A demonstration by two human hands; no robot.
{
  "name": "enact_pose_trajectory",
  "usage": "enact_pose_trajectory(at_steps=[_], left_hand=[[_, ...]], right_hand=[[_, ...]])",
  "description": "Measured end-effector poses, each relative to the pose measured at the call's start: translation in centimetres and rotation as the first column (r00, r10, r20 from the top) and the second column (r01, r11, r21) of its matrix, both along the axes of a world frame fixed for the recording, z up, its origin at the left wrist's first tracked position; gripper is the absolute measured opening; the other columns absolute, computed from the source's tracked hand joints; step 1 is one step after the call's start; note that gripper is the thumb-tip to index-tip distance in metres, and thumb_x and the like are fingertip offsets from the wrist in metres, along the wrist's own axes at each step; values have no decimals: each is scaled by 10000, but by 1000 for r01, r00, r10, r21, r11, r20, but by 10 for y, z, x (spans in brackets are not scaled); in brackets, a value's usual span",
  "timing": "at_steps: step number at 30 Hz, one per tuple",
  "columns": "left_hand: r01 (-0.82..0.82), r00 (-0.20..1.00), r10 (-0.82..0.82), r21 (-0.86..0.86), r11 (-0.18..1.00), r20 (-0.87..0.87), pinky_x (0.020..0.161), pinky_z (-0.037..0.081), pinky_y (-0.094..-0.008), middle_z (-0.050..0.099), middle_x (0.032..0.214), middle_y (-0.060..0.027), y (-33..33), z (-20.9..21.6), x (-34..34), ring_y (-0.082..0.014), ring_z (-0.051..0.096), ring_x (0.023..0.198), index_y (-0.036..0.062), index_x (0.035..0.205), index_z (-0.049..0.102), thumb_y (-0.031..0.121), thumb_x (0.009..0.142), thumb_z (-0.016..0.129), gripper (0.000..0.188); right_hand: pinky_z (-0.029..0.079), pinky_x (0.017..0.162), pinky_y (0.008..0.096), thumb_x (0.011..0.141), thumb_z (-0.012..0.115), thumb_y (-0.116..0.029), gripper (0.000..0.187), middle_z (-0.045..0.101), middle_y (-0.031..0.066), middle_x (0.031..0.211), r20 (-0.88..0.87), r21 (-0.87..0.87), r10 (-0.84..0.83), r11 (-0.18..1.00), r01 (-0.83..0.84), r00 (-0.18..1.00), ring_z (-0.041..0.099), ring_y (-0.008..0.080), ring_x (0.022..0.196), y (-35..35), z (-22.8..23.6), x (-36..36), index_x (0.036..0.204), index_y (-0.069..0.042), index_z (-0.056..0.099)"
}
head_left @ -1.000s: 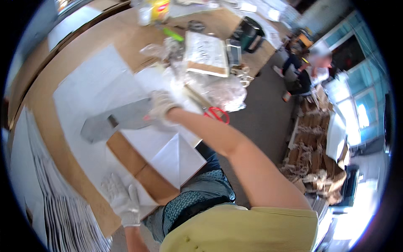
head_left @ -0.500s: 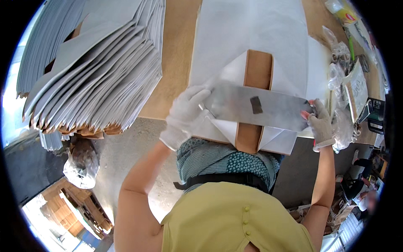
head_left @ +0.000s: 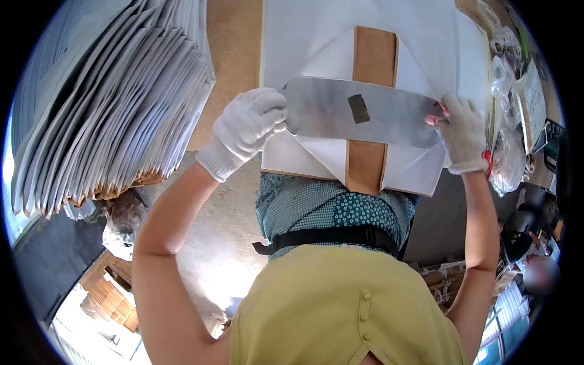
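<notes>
Fingers of both gloved hands still grip the metal plate (head_left: 362,114), now raised slightly off the paper (head_left: 316,36).

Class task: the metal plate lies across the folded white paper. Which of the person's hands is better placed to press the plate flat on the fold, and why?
Probably the left hand: it wraps the metal plate end fully, while the right hand only pinches the far end over the folded white paper.
</notes>
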State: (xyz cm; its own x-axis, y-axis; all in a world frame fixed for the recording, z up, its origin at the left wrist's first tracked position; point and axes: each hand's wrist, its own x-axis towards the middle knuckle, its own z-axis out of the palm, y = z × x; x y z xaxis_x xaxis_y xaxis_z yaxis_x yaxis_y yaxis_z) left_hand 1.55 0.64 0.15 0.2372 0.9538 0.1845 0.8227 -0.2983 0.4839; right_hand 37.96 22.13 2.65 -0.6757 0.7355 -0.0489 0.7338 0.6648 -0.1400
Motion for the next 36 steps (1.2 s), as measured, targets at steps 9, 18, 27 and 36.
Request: enact_pose_trajectory(at_steps=[9, 18, 27, 36], left_hand=[[72, 900, -114, -115, 991, -420, 785, 499, -414, 622, 953, -73, 20, 0, 78, -280, 633, 912, 120, 953, 663, 181, 701, 742, 271], [-97, 983, 97, -9, 995, 158, 767, 477, -409, 607, 786, -51, 29, -13, 74, -299, 614, 792, 100, 727, 627, 112, 657, 738, 132], [-531, 845, 521, -87, 843, -119, 925, 504, -413, 675, 1062, -146, 52, 8, 95, -333, 629, 1043, 90, 1161, 710, 180, 695, 853, 496], [-476, 748, 619, -455, 752, 240, 948, 512, -371, 670, 992, -123, 103, -4, 66, -274, 607, 1054, 187, 1138, 808, 262, 669, 920, 488]], right_hand=[[513, 871, 495, 738, 865, -98, 452, 700, 158, 966, 381, -417, -71, 877, 240, 922, 673, 367, 1001, 42, 14, -72, 1100, -57, 599], [502, 1031, 439, 769, 892, -200, 553, 622, 122, 1329, -20, -314, 211, 927, -207, 977, 589, 367, 1274, -12, 19, 20, 1261, -160, 643], [526, 1023, 428, 712, 919, -258, 565, 626, 72, 1332, 53, -327, 114, 941, -91, 992, 613, 339, 1243, -1, -6, -1, 1209, -167, 665], [256, 1299, 446, 552, 987, -319, 1113, 373, 133, 1670, 51, -60, 2, 998, 1, 999, 290, 380, 1569, 17, -18, -15, 1547, -244, 494]])
